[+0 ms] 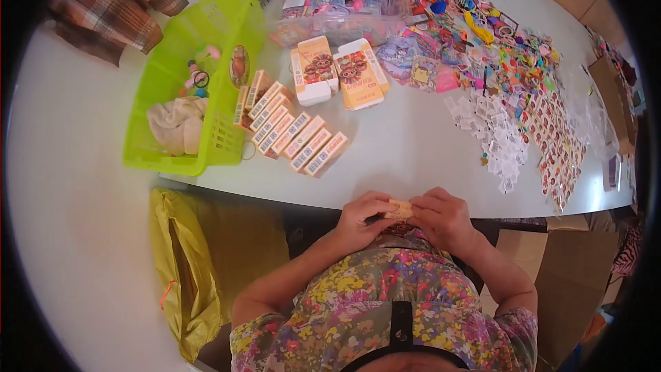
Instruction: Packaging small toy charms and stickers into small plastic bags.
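Note:
Close to my body, at the table's front edge, both my hands hold a small orange-and-cream cardboard box. My left hand grips its left end with bent fingers, and my right hand closes on its right end. The fingers cover much of the box, so I cannot tell whether its flap is folded in. Ahead and to the left, several similar boxes stand on edge in a slanting row. Behind that row lie two larger printed boxes, a left one and a right one.
A green basket with a beige cloth stands at left. A clear bin of printed packets sits at the back. Colourful trinkets, white slips and printed sachets spread at right. Cardboard boxes and a yellow bag flank me.

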### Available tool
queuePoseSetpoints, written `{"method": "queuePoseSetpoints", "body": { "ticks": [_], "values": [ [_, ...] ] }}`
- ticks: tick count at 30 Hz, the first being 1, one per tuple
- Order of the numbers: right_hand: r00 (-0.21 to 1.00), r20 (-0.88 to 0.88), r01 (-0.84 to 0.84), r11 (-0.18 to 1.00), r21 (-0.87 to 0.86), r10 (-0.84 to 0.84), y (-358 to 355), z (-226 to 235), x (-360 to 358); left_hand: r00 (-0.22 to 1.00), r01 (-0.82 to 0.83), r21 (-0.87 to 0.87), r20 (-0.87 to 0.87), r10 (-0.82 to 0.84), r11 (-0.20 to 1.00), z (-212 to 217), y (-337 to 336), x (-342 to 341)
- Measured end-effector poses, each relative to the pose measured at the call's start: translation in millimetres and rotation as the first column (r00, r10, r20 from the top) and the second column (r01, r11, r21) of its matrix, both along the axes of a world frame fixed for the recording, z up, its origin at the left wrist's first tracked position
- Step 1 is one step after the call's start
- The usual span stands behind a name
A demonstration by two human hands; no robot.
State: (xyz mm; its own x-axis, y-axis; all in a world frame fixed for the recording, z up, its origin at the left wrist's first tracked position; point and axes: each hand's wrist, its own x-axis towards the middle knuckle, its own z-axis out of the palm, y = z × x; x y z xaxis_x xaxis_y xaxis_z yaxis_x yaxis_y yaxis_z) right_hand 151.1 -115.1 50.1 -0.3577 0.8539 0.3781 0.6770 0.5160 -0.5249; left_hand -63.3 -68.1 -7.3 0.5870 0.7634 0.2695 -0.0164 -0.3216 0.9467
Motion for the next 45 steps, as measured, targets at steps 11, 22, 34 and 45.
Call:
{"method": "queuePoseSetpoints", "body": {
  "ticks": [11,22,34,45],
  "values": [
    [0.968,-0.247,0.021,0.998,-0.058,-0.035,106.2,-46.3,-37.3,0.813,0.052,0.842,-0.348,0.467,0.537,49.2,62.3,-24.6],
    [0.816,-0.103,0.544,0.816,-0.197,-0.569,196.9,-59.4,-0.7,0.704,0.049,0.896,-0.345,0.620,0.442,32.7,64.5,-36.9],
    [0.738,-0.212,0.577,0.762,-0.293,-0.640,198.0,-44.1,-3.4,0.697,0.088,0.851,-0.424,0.578,0.517,36.5,62.2,-39.9],
    [0.726,-0.383,0.428,0.810,-0.399,-0.572,216.5,-52.5,8.2,0.739,0.044,0.850,-0.381,0.556,0.524,50.5,53.7,-33.0]
  ]
}}
